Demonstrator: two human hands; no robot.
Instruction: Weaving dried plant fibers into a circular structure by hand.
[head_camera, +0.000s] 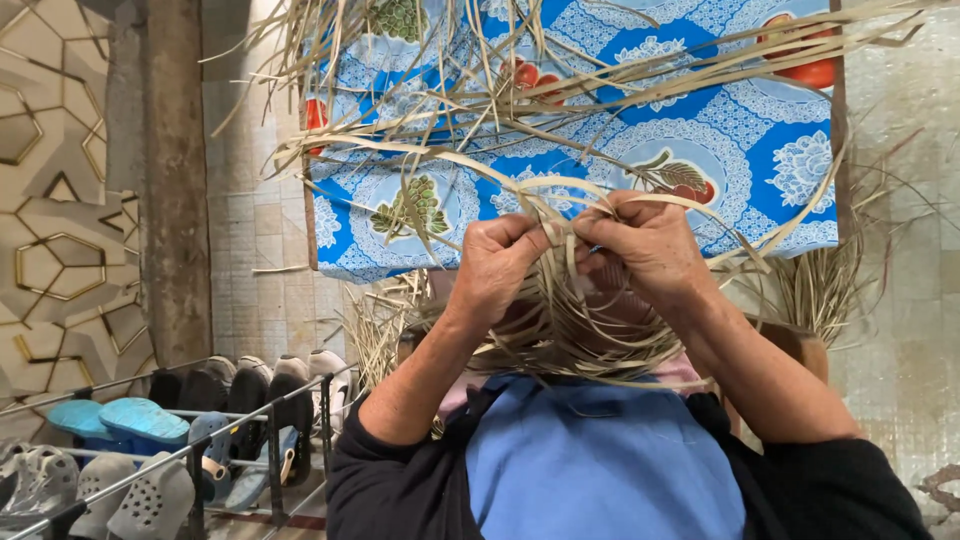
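Two hands meet in the middle of the pic. The left hand (497, 268) is a bit left of center & the right hand (648, 247) is just beside it, a bit right of center. Both are pinching thin dry straw strips (560, 235). The left grip is squeezed shut on the strips, fingers curled in tight. The right grip is clamped on them too, w/ the thumb pressed on top. The two hands are almost touching, knuckle to knuckle.

The strips are pale tan & flat. They loop over the hands, bend round, & fan out toward the top of the pic & off to both sides. Under the hands, in the middle, hangs a thick bunch of woven straw (560, 345), right in front of the person's chest.

At the bottom center is a blue apron (600, 460) over black sleeves (400, 490). The arms run up from the bottom corners to the hands.

Behind the hands, across the top center & top right, is a bright blue cloth (760, 150) w/ white lace shapes, red fruit & green leaves. More loose straw (820, 285) lies at mid right, below the cloth edge.

At the bottom left is a shoe rack (240, 440) w/ metal bars. It holds blue sandals (125, 420), gray clogs & dark shoes. The far left wall (50, 200) has gold line shapes on it
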